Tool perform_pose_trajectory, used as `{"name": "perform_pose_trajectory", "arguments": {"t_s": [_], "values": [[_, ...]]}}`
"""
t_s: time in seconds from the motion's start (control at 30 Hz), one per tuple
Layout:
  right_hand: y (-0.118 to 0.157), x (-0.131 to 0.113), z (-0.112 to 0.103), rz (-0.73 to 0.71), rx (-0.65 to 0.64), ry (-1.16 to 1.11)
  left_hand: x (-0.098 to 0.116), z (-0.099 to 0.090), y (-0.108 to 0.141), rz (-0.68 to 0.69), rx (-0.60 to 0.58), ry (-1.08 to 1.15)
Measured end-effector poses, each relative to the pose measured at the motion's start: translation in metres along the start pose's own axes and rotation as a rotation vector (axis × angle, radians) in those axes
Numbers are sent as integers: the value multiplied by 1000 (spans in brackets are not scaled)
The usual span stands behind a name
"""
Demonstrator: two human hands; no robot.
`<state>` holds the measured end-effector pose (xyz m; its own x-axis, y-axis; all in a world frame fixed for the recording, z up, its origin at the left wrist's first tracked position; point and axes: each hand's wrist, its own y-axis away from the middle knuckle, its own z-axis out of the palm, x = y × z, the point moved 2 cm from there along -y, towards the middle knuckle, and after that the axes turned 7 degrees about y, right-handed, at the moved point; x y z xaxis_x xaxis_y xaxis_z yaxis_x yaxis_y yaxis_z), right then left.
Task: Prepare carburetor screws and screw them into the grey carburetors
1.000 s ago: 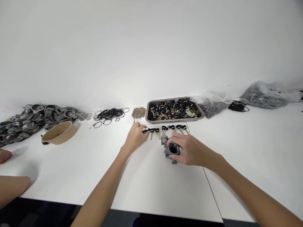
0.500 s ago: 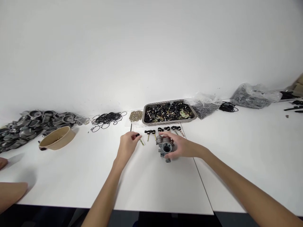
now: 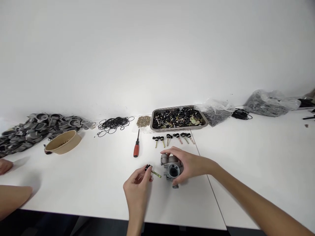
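Note:
My left hand (image 3: 138,185) pinches a choke lever shaft (image 3: 156,174) by its black plastic head. The thin brass-coloured rod points right, towards a grey metal carburetor (image 3: 173,170), and a small gap separates the two. Fingers and thumb of my right hand (image 3: 190,162) grip the carburetor from the right, its round bore facing me. Just behind it, several similar black-headed shafts (image 3: 168,140) lie in a row. A screwdriver (image 3: 136,150) with a red handle lies beyond my left hand.
A metal tray (image 3: 180,129) of black-headed parts stands at the wall. Left of it lie small brass screws (image 3: 143,121), black rubber rings (image 3: 114,124), a beige bowl (image 3: 71,142) and grey castings (image 3: 31,134). Plastic bags (image 3: 268,103) sit right. Another person's hand (image 3: 5,166) is far left.
My left hand has come nearer and right with the choke lever shaft, uncovering the screwdriver. The carburetor in my right hand sits closer to me, away from the row of shafts.

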<state>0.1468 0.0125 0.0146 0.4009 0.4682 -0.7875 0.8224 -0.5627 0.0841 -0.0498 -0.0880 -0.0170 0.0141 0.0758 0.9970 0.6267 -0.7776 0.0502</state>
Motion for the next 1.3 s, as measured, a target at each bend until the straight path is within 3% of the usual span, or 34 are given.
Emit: {"name": "perform_pose_trajectory", "arguments": {"t_s": [0.2,0.53,0.7,0.97,1.3], "values": [[-2,1,2,2,-1,-56,12,9,3,40,-11,44],[-1,-1,1,-11,3,-77,1,12,8,27,79,35],[-2,0,2,5,10,-77,0,11,21,-6,82,154],[-2,0,2,1,-19,-103,-4,26,50,42,-94,205],[-2,1,2,14,-20,-103,-11,11,18,176,-341,134]]}}
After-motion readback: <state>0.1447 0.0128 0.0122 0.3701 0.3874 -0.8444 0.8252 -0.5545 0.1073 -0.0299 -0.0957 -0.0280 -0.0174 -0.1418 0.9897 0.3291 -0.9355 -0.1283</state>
